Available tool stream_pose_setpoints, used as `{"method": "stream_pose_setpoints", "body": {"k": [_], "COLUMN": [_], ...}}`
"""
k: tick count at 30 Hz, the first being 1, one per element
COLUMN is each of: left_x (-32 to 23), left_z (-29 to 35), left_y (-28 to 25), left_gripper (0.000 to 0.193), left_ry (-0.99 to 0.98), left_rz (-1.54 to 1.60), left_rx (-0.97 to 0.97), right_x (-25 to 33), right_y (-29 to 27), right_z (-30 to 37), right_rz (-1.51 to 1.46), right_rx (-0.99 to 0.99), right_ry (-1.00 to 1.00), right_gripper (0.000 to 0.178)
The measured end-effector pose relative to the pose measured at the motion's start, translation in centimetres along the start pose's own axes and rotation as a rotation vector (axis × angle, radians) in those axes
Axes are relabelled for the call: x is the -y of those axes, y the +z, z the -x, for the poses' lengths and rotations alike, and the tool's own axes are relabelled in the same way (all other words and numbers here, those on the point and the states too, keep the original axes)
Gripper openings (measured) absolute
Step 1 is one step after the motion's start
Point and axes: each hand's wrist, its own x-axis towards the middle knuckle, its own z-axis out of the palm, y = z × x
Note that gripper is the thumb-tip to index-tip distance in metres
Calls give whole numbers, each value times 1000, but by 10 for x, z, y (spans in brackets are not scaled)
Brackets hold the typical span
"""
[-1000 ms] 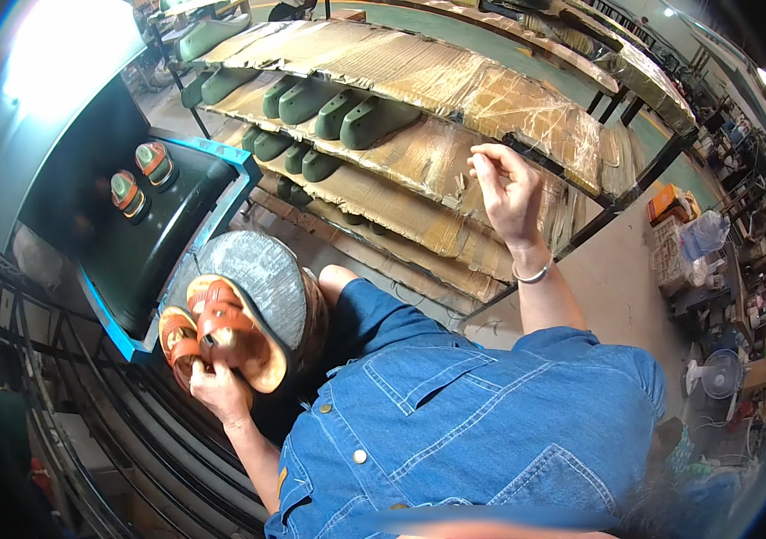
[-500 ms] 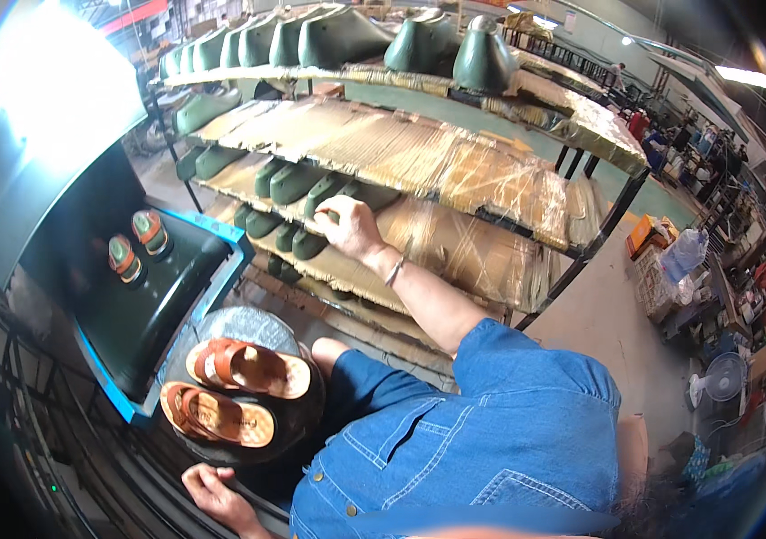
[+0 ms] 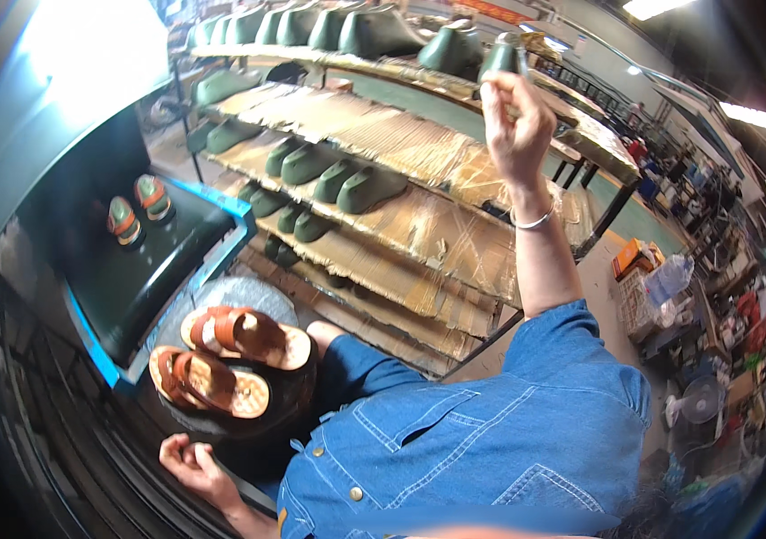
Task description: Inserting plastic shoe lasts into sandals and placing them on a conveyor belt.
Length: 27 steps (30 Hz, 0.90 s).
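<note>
My right hand (image 3: 519, 130) is raised in front of the top shelf, its fingers bent into a pinch. It is just below a green shoe last (image 3: 501, 59) at that shelf's right end; whether anything small is between the fingertips is hidden. Down at the lower left, my left hand (image 3: 199, 472) has loosely curled fingers, with a gap to the thumb and nothing seen in them. Just above it, two brown sandals with pale footbeds, a nearer sandal (image 3: 246, 395) and a farther sandal (image 3: 296, 349), lie side by side on a round grey-topped stand (image 3: 244, 295).
A blue-framed black conveyor (image 3: 181, 235) on the left carries two strapped lasts (image 3: 123, 220) beneath bright light. Ahead stands a rack with cardboard-covered shelves (image 3: 356, 126) and several green lasts (image 3: 302, 163). A fan (image 3: 699, 400) and piled goods stand at the right.
My right hand has moved up and right, from the lasts on a middle shelf to the top shelf's right end. My left hand stays low beside the stand. The view has shifted slightly.
</note>
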Motion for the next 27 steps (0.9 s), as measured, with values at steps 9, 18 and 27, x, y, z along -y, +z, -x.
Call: {"method": "stream_pose_setpoints", "body": {"k": [9, 18, 27], "left_x": [-13, -4, 4], "left_z": [17, 47, 17], "left_y": [-18, -46, -41], "left_gripper": [38, 26, 16], "left_ry": [-124, -252, -246], "left_rz": [-175, -300, -169], "left_rx": [-33, -137, -103], "right_x": [-40, -68, -91], "right_y": [198, 242, 186], "right_z": [242, 283, 313], "right_rz": [9, 339, 140], "right_rx": [694, 724, 489], "right_ry": [243, 284, 874], "right_gripper": [32, 53, 99]}}
